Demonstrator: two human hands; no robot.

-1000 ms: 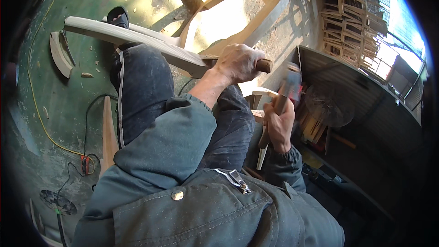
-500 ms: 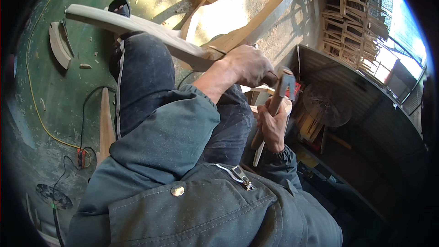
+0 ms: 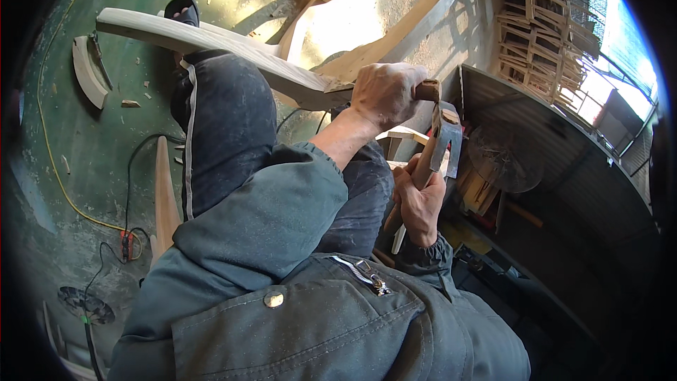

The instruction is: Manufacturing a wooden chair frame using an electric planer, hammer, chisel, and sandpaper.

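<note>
Both hands are closed: the left hand (image 3: 388,96) around a chisel (image 3: 427,89), the right hand (image 3: 421,203) around a hammer (image 3: 446,142). The hammer's head is just beside the chisel's butt end.

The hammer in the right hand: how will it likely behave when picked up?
The hammer probably feels top-heavy, its grey, metal-looking head sitting at one end. It should stay stiff, as the handle looks like solid wood. With the right hand wrapped round it, slipping seems unlikely.
</note>
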